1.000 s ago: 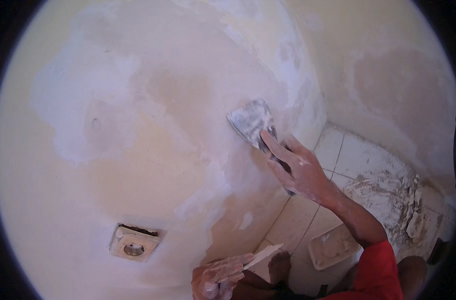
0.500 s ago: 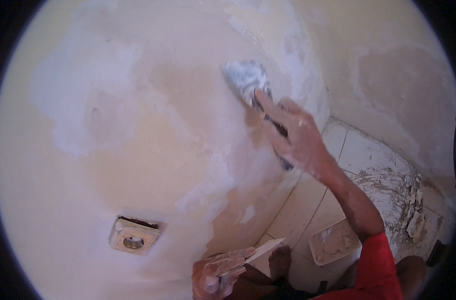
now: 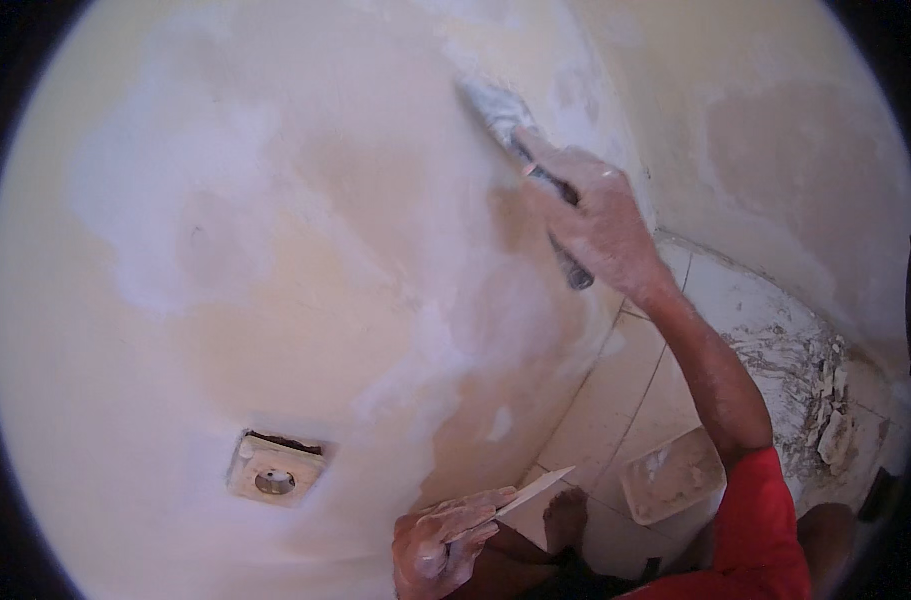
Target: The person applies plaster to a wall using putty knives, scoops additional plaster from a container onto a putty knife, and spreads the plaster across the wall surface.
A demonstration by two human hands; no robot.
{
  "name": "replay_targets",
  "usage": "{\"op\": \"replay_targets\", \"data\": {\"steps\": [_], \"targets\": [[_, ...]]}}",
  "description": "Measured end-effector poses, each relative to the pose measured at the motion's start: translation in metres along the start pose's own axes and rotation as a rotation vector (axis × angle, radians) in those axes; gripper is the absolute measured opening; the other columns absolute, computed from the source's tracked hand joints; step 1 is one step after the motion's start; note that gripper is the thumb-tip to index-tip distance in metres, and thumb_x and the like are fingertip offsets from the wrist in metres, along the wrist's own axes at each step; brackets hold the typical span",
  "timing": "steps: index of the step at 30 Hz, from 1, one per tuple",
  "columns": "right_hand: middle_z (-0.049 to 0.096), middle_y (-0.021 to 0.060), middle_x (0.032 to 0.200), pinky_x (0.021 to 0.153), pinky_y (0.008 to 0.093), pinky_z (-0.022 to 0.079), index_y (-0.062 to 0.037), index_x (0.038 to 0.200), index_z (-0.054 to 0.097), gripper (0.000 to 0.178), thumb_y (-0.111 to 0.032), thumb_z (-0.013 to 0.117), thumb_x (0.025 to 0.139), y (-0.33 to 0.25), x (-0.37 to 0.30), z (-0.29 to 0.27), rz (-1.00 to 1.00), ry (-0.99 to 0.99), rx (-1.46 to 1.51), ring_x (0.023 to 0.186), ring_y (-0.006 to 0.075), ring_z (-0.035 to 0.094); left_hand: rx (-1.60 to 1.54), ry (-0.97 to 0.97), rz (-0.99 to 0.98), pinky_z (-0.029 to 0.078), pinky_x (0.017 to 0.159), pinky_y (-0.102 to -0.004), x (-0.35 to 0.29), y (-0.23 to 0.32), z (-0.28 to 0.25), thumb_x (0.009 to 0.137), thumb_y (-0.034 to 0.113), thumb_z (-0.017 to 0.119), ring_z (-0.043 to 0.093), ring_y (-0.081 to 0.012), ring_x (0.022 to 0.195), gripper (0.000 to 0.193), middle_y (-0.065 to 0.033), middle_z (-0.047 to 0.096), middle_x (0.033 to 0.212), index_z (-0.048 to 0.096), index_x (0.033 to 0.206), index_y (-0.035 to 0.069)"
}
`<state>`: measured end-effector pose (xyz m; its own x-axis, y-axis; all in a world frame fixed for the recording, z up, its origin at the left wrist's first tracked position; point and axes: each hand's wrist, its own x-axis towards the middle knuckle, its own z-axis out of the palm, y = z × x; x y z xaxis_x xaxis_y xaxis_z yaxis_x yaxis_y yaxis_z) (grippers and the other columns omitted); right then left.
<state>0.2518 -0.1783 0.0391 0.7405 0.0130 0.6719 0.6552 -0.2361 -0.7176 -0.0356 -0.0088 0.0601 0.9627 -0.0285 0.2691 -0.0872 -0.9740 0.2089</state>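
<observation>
Patchy yellow, pinkish and white plaster covers the wall (image 3: 355, 370) I am watching, with a tan socket (image 3: 275, 468) low in it, a dark gap along its upper edge. Right of and below the socket, I see the left hand (image 3: 440, 550), its grip closed narrow on a thin pale plate (image 3: 537, 490) slanting up and right. Just past that, a bare foot (image 3: 565, 515) is on the tiled floor (image 3: 665, 400). Well above and right of the socket, the right hand (image 3: 607, 220) has its grip wrapped around a putty knife (image 3: 505, 118) by the dark handle. Its smeared blade points up and left at the wall; blur keeps me from telling whether they touch. Farther right of the socket, I see a shallow tray (image 3: 680, 505), a red sleeve (image 3: 760, 525), then crumbled debris (image 3: 833, 440) near a second wall (image 3: 675, 60).
</observation>
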Motion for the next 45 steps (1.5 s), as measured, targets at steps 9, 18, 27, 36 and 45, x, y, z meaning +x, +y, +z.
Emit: {"op": "replay_targets", "data": {"steps": [9, 18, 27, 36, 45], "targets": [[0.056, 0.0154, 0.085, 0.064, 0.0336, 0.048, -0.0076, 0.131, 0.053, 0.049, -0.009, 0.062, 0.083, -0.016, -0.100, 0.003, -0.001, -0.375, -0.026, 0.071, 0.0241, 0.057, -0.133, 0.161, -0.038, 0.049, 0.075, -0.0346, -0.008, -0.013, 0.011, 0.082, 0.008, 0.066, 0.063, -0.0268, 0.084, 0.007, -0.0107, 0.068, 0.088, 0.069, 0.089, 0.008], [0.065, 0.0100, 0.091, 0.083, 0.0350, 0.046, -0.0008, 0.113, 0.063, 0.034, -0.027, 0.061, 0.091, 0.069, -0.083, -0.063, 0.437, -0.254, 0.338, 0.084, 0.0195, 0.059, -0.827, 0.331, -0.465, 0.047, 0.070, -0.0243, 0.022, -0.001, 0.000, 0.089, 0.015, 0.066, 0.056, -0.0115, 0.075, 0.023, -0.0065, 0.062, 0.084, 0.053, 0.098, -0.002], [0.066, 0.0112, 0.106, 0.090, 0.0341, 0.044, -0.0022, 0.114, 0.063, 0.041, -0.034, 0.062, 0.089, 0.079, 0.056, -0.112, 0.211, -0.439, -0.092, 0.101, 0.0198, 0.058, -0.734, 0.372, -0.520, 0.041, 0.065, -0.0248, 0.015, 0.014, -0.007, 0.086, 0.032, 0.067, 0.049, -0.0108, 0.072, 0.033, -0.0038, 0.053, 0.080, 0.053, 0.086, 0.001], [0.062, 0.0068, 0.087, 0.099, 0.0421, 0.034, -0.0056, 0.093, 0.066, 0.020, -0.023, 0.066, 0.084, 0.038, 0.076, -0.075, -0.701, -0.393, -0.537, 0.089, 0.0238, 0.057, -0.704, 0.421, -0.627, 0.044, 0.069, -0.0267, -0.014, 0.034, -0.015, 0.084, 0.030, 0.070, 0.055, -0.0141, 0.073, 0.037, -0.0087, 0.061, 0.081, 0.053, 0.090, -0.002], [0.063, 0.0042, 0.088, 0.093, 0.0419, 0.036, -0.0079, 0.090, 0.067, 0.017, -0.021, 0.070, 0.080, 0.027, 0.070, -0.054, -0.720, -0.321, -0.608, 0.088, 0.0217, 0.059, -0.559, 0.429, -0.610, 0.045, 0.068, -0.0275, -0.025, 0.041, -0.012, 0.085, 0.026, 0.068, 0.055, -0.0141, 0.072, 0.031, -0.0082, 0.061, 0.078, 0.054, 0.091, -0.001]]}}
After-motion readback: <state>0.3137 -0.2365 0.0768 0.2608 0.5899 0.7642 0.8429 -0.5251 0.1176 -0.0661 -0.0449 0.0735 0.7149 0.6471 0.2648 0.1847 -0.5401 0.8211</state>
